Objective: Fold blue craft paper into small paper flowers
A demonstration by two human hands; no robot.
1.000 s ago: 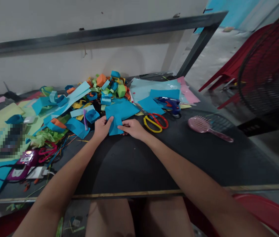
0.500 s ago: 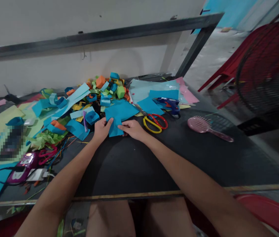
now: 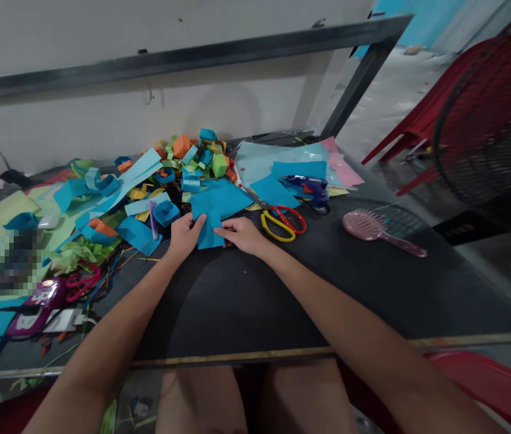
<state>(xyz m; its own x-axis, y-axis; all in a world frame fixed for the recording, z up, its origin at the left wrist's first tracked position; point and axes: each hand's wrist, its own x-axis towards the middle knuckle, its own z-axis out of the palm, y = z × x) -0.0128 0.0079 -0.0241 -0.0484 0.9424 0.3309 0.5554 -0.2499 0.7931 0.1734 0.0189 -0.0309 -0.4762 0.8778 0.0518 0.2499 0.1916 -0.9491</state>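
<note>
Desk [image 3: 246,301]: dark, in front of you.
Paper heap [image 3: 190,155]: beyond your work.
Blue paper [image 3: 209,232]: over the desk, in your two-handed grip; probably light, thin, creases easily; take opposite side edges, softly.
Scissors [image 3: 267,207]: lying near, to its right.
Left hand [image 3: 186,234]: your grip pinches left edge, thumb on top.
Right hand [image 3: 243,235]: your grip pinches right edge.

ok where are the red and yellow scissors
In the head view, the scissors lie just right of centre, between the right hand and the blue glue gun.
</note>
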